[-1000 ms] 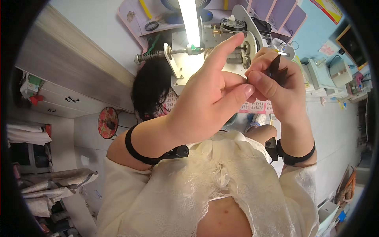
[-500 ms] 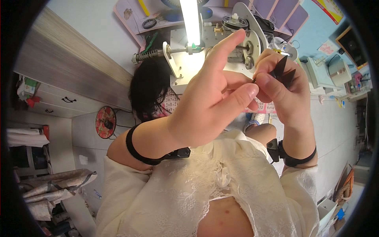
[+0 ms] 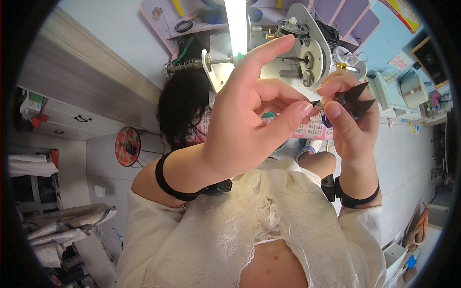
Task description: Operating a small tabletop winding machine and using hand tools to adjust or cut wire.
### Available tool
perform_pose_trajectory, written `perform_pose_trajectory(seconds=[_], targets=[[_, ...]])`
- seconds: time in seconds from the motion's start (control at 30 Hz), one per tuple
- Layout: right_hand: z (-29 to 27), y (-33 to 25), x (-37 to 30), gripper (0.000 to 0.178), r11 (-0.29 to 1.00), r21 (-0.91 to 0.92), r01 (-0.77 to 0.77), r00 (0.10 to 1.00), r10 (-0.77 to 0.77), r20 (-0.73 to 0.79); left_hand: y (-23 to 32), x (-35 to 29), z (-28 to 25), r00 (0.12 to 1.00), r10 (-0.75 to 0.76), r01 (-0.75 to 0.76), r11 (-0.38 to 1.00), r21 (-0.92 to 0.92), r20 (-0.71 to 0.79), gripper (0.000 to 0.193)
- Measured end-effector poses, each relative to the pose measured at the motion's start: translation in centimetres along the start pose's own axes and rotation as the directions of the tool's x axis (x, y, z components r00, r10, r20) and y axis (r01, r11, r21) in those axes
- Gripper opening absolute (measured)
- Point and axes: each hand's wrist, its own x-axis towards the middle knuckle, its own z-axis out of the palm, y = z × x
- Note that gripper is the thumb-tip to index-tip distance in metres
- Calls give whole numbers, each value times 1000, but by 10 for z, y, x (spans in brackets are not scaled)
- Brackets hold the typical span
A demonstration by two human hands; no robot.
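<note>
My left hand is raised in front of the machine, index finger stretched up. Its thumb and other fingers pinch a tiny dark piece, too small to name. Close beside it, my right hand is closed around black thread snips, whose two pointed blades stick out apart, away from the left hand. The right thumb and index finger almost meet the left fingertips; whether they also pinch the dark piece is unclear. Behind the hands stands a white machine with a spring-loaded shaft and rollers.
A long bundle of black hair hangs left of the machine. A bright tube lamp crosses above it. Pink printed paper lies below my hands. A purple shelf rises behind; a round floral stool stands to the left.
My right hand has drawn slightly down and away from the left, turning so the snips' blades point more to the right. A dark tip now shows at the left fingertips.
</note>
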Motion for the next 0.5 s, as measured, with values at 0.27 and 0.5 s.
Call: perform_pose_trajectory(seconds=[0.27, 0.5], targets=[[3, -4, 4, 10, 978, -178, 107, 994, -103, 34, -6, -2, -1, 996, 93, -93, 996, 16, 7, 62], [9, -6, 0, 9, 945, -303, 121, 992, -121, 20, -6, -2, -4, 992, 117, -127, 964, 235, 55, 30]])
